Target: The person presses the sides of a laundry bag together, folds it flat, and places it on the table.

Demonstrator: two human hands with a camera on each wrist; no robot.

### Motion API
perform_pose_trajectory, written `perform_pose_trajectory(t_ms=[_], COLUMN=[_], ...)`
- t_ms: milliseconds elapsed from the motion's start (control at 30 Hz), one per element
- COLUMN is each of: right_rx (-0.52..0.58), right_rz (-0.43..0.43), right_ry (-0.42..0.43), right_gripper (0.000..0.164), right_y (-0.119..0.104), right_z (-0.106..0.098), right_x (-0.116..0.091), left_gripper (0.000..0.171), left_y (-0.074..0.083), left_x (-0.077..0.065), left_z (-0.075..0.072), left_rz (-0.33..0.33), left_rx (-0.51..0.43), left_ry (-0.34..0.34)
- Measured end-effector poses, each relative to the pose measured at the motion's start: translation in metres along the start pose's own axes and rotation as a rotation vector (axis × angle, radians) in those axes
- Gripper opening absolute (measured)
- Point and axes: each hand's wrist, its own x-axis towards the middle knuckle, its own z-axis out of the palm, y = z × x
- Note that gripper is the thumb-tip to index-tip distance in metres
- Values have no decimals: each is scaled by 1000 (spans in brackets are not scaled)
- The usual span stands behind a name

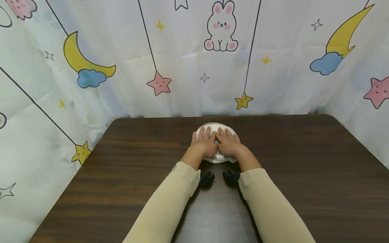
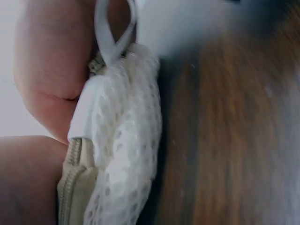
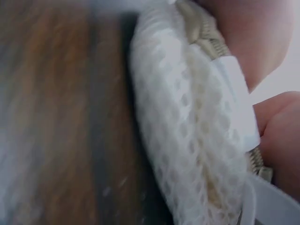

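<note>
A round white mesh laundry bag [image 1: 216,160] lies on the table toward its far edge. My left hand [image 1: 205,144] rests on its left half with fingers straight and pointing away. On the right half lies my right hand [image 1: 228,145], fingers also straight, the two index fingers nearly meeting. Between them the hands hide most of the bag's top. In the left wrist view a beige zipper [image 2: 70,187] runs along the mesh edge, with a white loop [image 2: 110,44] above it. A white fabric tab [image 3: 239,101] covers part of the zipper in the right wrist view.
The dark wood table [image 1: 146,189] has its far edge just beyond the bag. Behind hangs a white curtain [image 1: 188,44] printed with moons, stars and a rabbit. Black devices [image 1: 207,178] sit under both wrists, by the pale sleeves [image 1: 170,202].
</note>
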Motion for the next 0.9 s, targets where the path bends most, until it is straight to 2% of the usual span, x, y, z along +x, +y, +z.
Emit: perform_pose_trajectory(t_ms=[167, 400, 533, 900], right_rx=[53, 110, 105, 167], right_rz=[-9, -28, -45, -107], right_ry=[8, 101, 164, 251], right_gripper=[57, 56, 55, 52], right_y=[2, 5, 5, 1], right_z=[2, 1, 0, -10], right_x=[1, 1, 1, -5], left_gripper=[58, 53, 52, 52], left_y=[-5, -10, -8, -13], left_x=[-1, 0, 1, -9], left_z=[5, 9, 9, -5], left_rz=[17, 91, 106, 153], left_rx=[-41, -173, -179, -206], left_ry=[31, 169, 216, 262])
